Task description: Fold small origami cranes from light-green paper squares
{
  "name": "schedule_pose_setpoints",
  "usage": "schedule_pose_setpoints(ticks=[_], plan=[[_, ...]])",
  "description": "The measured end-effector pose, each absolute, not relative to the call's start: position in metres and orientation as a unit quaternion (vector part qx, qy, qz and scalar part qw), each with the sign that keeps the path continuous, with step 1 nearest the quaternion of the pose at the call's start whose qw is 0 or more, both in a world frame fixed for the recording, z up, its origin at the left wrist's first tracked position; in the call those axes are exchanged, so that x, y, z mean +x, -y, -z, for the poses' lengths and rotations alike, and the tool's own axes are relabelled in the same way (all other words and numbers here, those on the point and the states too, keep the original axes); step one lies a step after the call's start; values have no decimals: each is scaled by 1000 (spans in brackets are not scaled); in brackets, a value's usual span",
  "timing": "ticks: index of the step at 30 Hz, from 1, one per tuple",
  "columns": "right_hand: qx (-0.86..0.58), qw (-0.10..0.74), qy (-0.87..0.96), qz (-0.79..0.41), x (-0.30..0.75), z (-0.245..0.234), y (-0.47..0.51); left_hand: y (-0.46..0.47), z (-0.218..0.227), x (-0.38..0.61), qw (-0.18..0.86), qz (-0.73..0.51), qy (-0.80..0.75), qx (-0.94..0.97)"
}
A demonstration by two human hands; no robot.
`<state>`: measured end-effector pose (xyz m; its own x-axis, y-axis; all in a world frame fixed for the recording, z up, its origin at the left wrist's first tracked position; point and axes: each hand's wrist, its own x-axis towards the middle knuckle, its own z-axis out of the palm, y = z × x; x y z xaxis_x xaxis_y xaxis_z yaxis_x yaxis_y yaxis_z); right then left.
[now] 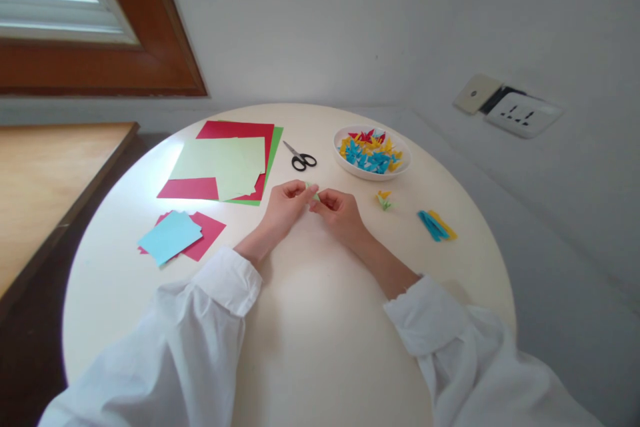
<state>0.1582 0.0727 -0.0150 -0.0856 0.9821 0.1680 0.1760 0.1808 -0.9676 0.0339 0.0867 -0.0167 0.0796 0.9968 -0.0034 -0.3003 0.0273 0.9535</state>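
My left hand (289,203) and my right hand (339,209) meet over the middle of the round table, both pinching one small piece of light green paper (311,188). Fingers cover most of it, so its folded shape cannot be made out. To the right of my right hand lie small folded paper cranes (384,200), yellow and light green. A white dish (373,175) behind them holds many more little folded cranes (373,153) in blue, yellow and red. Black-handled scissors (301,160) rest just beyond my left hand.
Large sheets of light green paper (220,163), red and green lie at the back left. Nearer are smaller blue paper (173,237) and pink pieces. Folded blue strips (433,225) and yellow ones lie at the right. A wall socket (523,113) is beyond the white table (320,333).
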Motion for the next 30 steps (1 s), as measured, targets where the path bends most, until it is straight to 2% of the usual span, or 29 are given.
schedule_pose_setpoints(ticks=[3, 12, 18, 25, 30], plan=[[-478, 468, 614, -419, 159, 14, -73, -86, 18, 34, 585, -546, -391, 455], [-467, 424, 669, -392, 162, 16, -74, -85, 14, 33, 665, -544, -319, 400], [-444, 440, 654, -427, 160, 14, -73, -85, 10, 34, 676, -543, -326, 377], [-449, 485, 616, -429, 162, 18, -75, -89, 14, 30, 674, -514, -296, 440], [-466, 468, 628, -410, 162, 21, -76, -86, 14, 31, 664, -516, -311, 443]])
